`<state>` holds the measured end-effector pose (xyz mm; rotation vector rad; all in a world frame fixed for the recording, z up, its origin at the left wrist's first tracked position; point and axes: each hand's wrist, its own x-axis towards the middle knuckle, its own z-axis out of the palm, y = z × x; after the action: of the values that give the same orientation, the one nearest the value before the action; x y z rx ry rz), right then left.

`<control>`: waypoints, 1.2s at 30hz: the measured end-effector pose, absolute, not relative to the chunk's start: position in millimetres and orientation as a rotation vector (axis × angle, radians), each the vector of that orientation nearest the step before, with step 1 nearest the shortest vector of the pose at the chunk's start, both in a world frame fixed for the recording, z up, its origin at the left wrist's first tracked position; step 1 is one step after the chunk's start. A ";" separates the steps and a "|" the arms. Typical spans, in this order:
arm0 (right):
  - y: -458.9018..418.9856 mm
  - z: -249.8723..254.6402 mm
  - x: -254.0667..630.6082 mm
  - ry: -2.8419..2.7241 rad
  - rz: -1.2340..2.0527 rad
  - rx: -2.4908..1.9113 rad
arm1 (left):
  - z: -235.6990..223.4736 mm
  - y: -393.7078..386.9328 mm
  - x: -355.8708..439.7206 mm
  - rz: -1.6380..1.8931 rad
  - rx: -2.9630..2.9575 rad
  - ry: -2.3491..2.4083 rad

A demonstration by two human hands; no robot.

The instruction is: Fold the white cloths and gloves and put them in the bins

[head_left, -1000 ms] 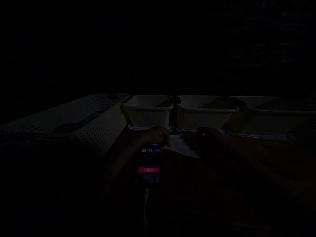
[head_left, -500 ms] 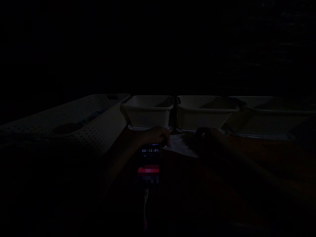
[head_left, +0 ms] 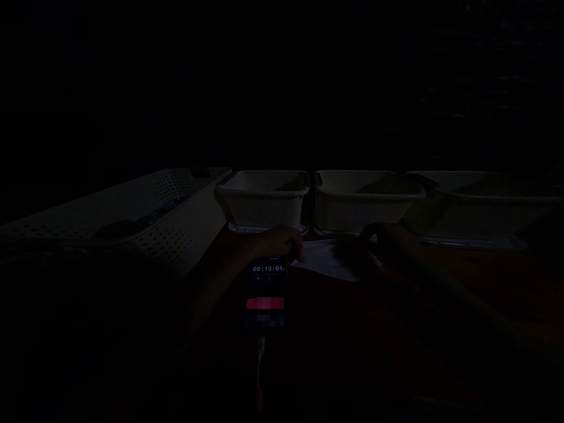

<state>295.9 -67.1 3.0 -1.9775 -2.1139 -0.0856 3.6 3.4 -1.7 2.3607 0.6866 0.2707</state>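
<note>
Dim scene: cable [head_left: 259,355] and lit phone [head_left: 267,285] nearest | white sheet [head_left: 321,259] on reddish tabletop [head_left: 458,267], being handled; left hand [head_left: 279,241] and right hand [head_left: 390,239] at opposite sides, fingers curled, grip unclear | next move calls for light fingertip control, seemingly | pale tubs [head_left: 268,210] beyond
</note>
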 end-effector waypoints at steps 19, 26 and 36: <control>-77.2 17.9 286.5 -2.104 -0.100 -2.203 | 2.7 -0.3 5.8 0.277 2.406 0.674; -77.0 17.8 284.4 -2.118 -0.013 -2.200 | -1.6 2.4 5.4 0.282 2.436 0.648; -58.4 -7.8 303.6 -2.176 0.148 -2.022 | 4.0 0.9 4.6 0.298 2.493 0.605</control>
<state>303.6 -58.4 -7.8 -2.0223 -2.1759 0.1477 4.6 0.9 4.0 2.4931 0.6052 0.2985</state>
